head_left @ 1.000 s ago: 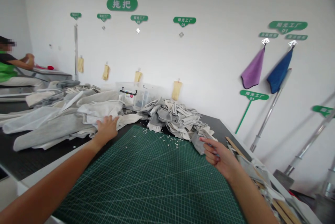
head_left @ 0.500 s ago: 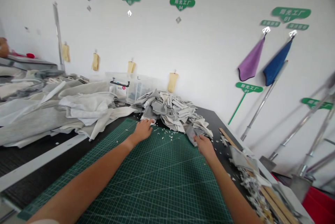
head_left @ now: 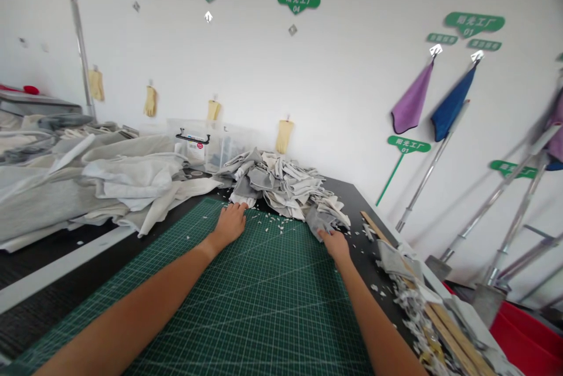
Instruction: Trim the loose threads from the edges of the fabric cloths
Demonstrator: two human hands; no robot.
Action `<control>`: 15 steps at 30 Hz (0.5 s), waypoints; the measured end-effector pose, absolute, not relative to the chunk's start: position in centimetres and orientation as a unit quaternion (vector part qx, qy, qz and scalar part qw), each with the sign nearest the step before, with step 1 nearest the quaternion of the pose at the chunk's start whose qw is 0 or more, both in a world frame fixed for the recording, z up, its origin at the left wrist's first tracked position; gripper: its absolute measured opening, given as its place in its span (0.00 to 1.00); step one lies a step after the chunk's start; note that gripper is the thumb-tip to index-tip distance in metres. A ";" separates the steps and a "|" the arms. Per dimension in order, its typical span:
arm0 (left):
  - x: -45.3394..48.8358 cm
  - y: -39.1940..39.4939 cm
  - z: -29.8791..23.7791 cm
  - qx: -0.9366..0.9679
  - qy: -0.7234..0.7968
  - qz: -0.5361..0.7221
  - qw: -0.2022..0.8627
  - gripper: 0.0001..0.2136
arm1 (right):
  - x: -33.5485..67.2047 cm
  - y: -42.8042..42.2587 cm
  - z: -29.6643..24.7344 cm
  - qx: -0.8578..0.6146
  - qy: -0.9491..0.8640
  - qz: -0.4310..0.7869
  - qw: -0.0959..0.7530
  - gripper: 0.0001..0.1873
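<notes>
My left hand (head_left: pixel 231 222) rests at the far edge of the green cutting mat (head_left: pixel 246 300). Its fingers are stretched out beside a white cloth piece (head_left: pixel 241 200), and no held thing shows. At the mat's far right corner, my right hand (head_left: pixel 336 245) is closed, with a thin, grey, metal-looking tool (head_left: pixel 326 228) poking out of its fingers; its kind is too small to tell. The hand is against a grey cloth piece (head_left: pixel 314 220) at the near end of a heap of folded grey and white cloth pieces (head_left: pixel 285 179). Small white scraps (head_left: pixel 275 220) lie between my hands.
Large pale cloths (head_left: pixel 127 170) are piled on the left. A clear plastic box (head_left: pixel 193 150) stands behind the heap. Wooden strips (head_left: pixel 444 329) and cloth trimmings (head_left: pixel 413 314) line the table's right edge. Poles (head_left: pixel 433 165) lean on the wall beside a red bucket (head_left: pixel 523 335).
The view has turned slightly right, so everything sits a little further left. Both hands keep nearly the same places beside the cloth heap.
</notes>
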State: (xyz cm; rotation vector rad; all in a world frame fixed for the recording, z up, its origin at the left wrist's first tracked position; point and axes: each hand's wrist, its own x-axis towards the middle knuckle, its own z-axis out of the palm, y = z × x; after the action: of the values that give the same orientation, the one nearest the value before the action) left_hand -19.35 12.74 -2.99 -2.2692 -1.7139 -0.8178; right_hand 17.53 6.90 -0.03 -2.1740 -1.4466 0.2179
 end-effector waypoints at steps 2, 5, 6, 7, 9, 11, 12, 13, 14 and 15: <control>-19.3 12.8 -2.9 -0.762 -0.576 -0.281 0.091 0.15 | 17.0 7.2 0.2 -0.805 -0.528 0.078 0.259 0.22; -19.3 13.0 -2.6 -0.762 -0.575 -0.286 0.089 0.17 | 16.0 7.3 0.3 -0.800 -0.532 0.071 0.267 0.22; -19.2 13.1 -2.5 -0.763 -0.571 -0.288 0.090 0.17 | 15.7 7.3 0.2 -0.796 -0.538 0.069 0.268 0.22; -19.1 13.2 -2.3 -0.767 -0.565 -0.292 0.091 0.18 | 15.4 7.3 0.1 -0.792 -0.546 0.067 0.267 0.22; -18.9 13.5 -1.8 -0.776 -0.545 -0.303 0.096 0.19 | 15.0 7.2 -0.3 -0.784 -0.559 0.062 0.263 0.22; -18.4 14.0 -1.2 -0.782 -0.528 -0.315 0.106 0.20 | 14.8 7.1 -0.7 -0.779 -0.569 0.060 0.259 0.24; -18.0 14.3 -0.9 -0.782 -0.523 -0.320 0.112 0.20 | 14.8 7.1 -0.8 -0.776 -0.572 0.059 0.259 0.24; -17.6 14.6 -0.5 -0.781 -0.521 -0.324 0.117 0.20 | 14.8 7.0 -0.9 -0.774 -0.575 0.059 0.258 0.24; -17.2 15.0 -0.2 -0.779 -0.521 -0.328 0.120 0.19 | 14.8 6.9 -1.0 -0.772 -0.578 0.058 0.257 0.24; -16.7 15.4 0.1 -0.776 -0.522 -0.331 0.123 0.19 | 14.8 6.9 -1.0 -0.771 -0.582 0.057 0.253 0.23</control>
State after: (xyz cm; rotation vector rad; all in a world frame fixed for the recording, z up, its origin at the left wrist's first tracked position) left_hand -16.69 15.38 0.12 -2.2650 -1.5225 -0.9670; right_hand 14.79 6.86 -0.97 -2.0946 -1.5812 0.1553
